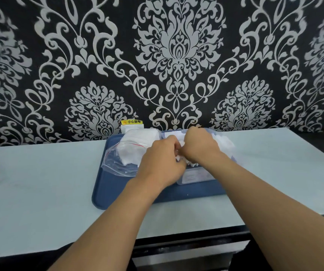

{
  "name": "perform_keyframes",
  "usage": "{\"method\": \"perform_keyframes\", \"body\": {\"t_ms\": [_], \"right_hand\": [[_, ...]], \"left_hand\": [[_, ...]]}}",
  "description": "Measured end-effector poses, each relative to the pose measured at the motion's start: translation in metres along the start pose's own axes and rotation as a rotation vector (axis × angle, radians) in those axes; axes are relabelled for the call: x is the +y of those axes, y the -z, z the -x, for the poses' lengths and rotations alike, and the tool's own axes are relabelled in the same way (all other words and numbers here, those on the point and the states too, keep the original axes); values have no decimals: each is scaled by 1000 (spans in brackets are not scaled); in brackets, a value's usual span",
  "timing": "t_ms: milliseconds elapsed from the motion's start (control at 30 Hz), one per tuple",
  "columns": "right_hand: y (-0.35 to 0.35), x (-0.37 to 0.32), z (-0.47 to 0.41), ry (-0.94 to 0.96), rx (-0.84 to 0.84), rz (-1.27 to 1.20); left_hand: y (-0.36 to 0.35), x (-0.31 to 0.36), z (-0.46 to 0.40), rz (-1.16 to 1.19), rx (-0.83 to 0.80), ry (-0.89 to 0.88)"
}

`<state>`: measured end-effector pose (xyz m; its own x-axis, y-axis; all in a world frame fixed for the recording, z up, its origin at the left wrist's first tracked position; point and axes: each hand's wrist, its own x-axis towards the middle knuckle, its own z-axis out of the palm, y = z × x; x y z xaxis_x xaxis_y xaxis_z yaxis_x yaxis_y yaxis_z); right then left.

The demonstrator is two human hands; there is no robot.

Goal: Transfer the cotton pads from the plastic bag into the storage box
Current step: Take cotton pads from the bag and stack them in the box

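where hands (178,153) meet, tray (116,189) beneath

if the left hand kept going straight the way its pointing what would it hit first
Probably the cotton pads it already touches over the clear storage box, then the right hand just beyond. Depth is hard to judge here.

Both arms reach forward, left hand (160,161) and right hand (200,144) touching, fingers curled.
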<state>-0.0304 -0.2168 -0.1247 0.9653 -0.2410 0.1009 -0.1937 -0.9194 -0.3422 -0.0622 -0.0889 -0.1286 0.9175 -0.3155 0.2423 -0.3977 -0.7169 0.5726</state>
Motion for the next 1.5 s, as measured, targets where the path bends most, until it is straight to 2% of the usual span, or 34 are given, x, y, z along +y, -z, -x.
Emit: {"method": "perform_keyframes", "body": {"t_ms": [100, 200, 333, 467, 533, 600, 633, 833, 1000, 1100, 1167, 1233, 1300, 1333, 1367, 1433, 1500], "right_hand": [[-2, 2, 1, 27, 97, 130], [-7, 0, 3, 63, 147, 158], [7, 3, 10, 65, 86, -63], [37, 13, 22, 132, 228, -424], [44, 13, 32, 188, 113, -482], [38, 7, 40, 247, -161, -442], [34, 5, 40, 276, -239, -423], [21, 3, 24, 175, -301, -481], [7, 11, 12, 137, -332, -278], [10, 9, 12, 90, -343, -300], [20, 6, 19, 72, -287, -332], [32, -1, 30, 131, -69, -323], [44, -17, 46, 253, 210, -379], [47, -29, 57, 322, 247, -455], [49, -42, 68, 405, 199, -520], [34, -68, 86, 559, -57, -468], [6, -80, 90, 620, -251, -276]], "left_hand": [[1, -3, -2, -133, -64, -71], [-1, -6, -4, -82, -74, -87], [-3, -9, -5, 3, -91, -58], [-3, -9, -4, 30, -111, -49], [-4, -8, -4, 56, -117, -41], [-5, -7, -4, 72, -114, -33], [-6, -7, -5, 78, -112, -32], [-6, -8, -3, 131, -87, -29], [-10, -6, -3, 113, -111, -3], [-1, -2, 2, 76, -91, -56], [20, 0, 9, 136, 52, -152], [52, -8, 12, 242, 293, -169], [78, -31, 13, 246, 478, -71], [86, -47, 12, 206, 479, 28], [89, -63, 11, 154, 398, 157], [83, -87, 11, 91, 146, 375], [73, -97, 9, 75, 23, 388]]}}
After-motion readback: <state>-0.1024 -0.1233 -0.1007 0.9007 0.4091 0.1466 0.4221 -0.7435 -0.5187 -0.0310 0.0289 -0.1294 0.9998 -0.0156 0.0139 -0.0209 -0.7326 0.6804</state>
